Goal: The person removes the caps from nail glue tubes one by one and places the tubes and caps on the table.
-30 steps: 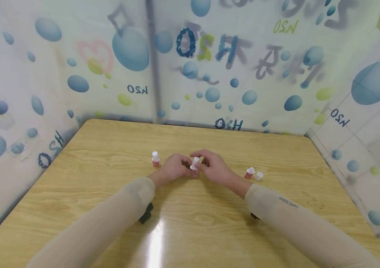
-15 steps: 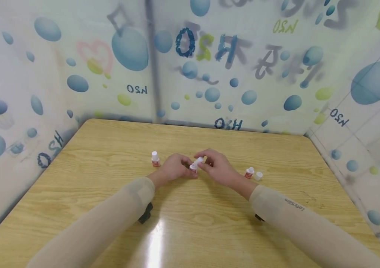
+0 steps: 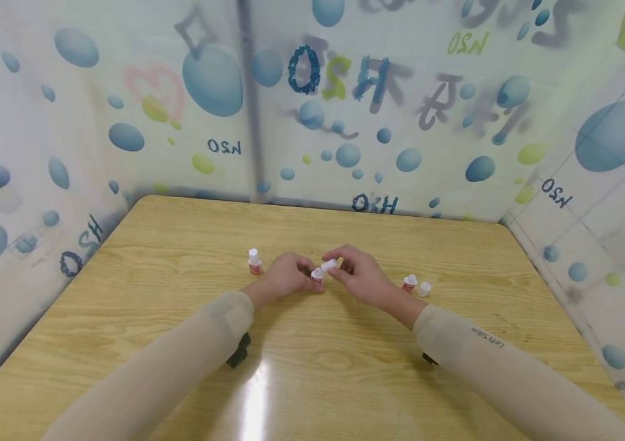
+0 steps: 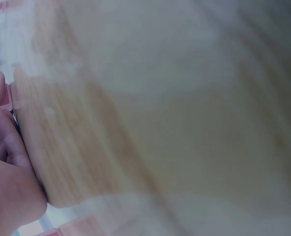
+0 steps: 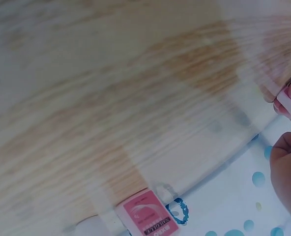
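Head view: left fingers [image 3: 305, 261] grip a white bottle [image 3: 317, 278] — red-labelled, uncapped; right fingers [image 3: 340, 250] pinch a white cap [image 3: 329, 265].

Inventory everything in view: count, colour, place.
Capped bottle: one, white with red label, on the table, left.
Held bottle: one, white with red label, in left hand.
Uncapped bottle: one, white with red label, right of centre.
Loose cap: one, white, beside uncapped bottle.
Held cap: one, white, in right hand.
Table: one, light brown, beneath hands.
Patterned walls: three, pale, around table.
Dark pieces: two, black, beneath sleeves.
Sleeves: two, beige, on arms.
Hands: two, bare, above table.
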`<action>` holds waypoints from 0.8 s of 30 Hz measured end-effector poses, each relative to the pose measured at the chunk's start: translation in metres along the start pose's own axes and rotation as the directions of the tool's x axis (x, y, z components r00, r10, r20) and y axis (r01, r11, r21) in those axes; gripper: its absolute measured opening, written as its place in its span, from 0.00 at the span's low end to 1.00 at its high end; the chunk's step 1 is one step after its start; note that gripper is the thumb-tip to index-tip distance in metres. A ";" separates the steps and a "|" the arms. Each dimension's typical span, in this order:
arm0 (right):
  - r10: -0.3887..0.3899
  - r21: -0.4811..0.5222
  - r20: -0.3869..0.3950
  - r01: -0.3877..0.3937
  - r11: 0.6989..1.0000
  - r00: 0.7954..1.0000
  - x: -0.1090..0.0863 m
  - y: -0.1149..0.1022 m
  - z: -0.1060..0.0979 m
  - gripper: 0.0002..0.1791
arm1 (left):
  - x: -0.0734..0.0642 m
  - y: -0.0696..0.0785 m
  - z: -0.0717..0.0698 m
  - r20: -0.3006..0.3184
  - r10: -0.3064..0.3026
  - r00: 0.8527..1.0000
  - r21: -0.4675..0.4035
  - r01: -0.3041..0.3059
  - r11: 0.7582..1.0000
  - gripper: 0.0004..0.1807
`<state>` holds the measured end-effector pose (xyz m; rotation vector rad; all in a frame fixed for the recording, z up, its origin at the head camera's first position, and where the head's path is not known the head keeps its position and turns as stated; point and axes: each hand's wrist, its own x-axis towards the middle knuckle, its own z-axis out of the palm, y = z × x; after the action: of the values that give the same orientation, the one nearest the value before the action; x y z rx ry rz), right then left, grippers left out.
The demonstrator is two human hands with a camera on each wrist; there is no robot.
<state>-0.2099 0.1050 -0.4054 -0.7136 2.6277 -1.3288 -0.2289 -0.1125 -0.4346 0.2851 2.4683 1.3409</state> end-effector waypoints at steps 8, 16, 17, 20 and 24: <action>-0.002 0.005 0.004 0.002 1.000 1.000 -0.001 0.000 0.000 0.15 | -0.001 0.001 -0.002 -0.002 0.003 1.000 0.015 -0.003 1.000 0.13; 0.029 -0.012 0.009 -0.029 1.000 1.000 -0.003 0.001 -0.002 0.15 | -0.001 0.001 -0.001 -0.006 0.002 1.000 0.020 -0.002 1.000 0.13; 0.036 -0.013 0.011 -0.036 0.999 0.999 -0.003 0.001 -0.002 0.15 | -0.001 0.001 -0.001 -0.006 0.002 1.000 0.021 -0.002 1.000 0.13; 0.054 -0.014 0.016 -0.054 0.998 0.998 -0.005 0.001 -0.004 0.16 | -0.001 0.001 -0.001 -0.004 -0.002 1.000 0.014 0.002 1.000 0.13; 0.070 -0.015 0.018 -0.070 0.997 0.997 -0.006 0.002 -0.005 0.15 | 0.000 0.001 -0.001 -0.005 -0.007 1.000 0.009 0.007 1.000 0.13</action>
<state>-0.2066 0.1123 -0.4041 -0.6259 2.6250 -1.2800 -0.2288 -0.1126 -0.4337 0.2758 2.4777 1.3301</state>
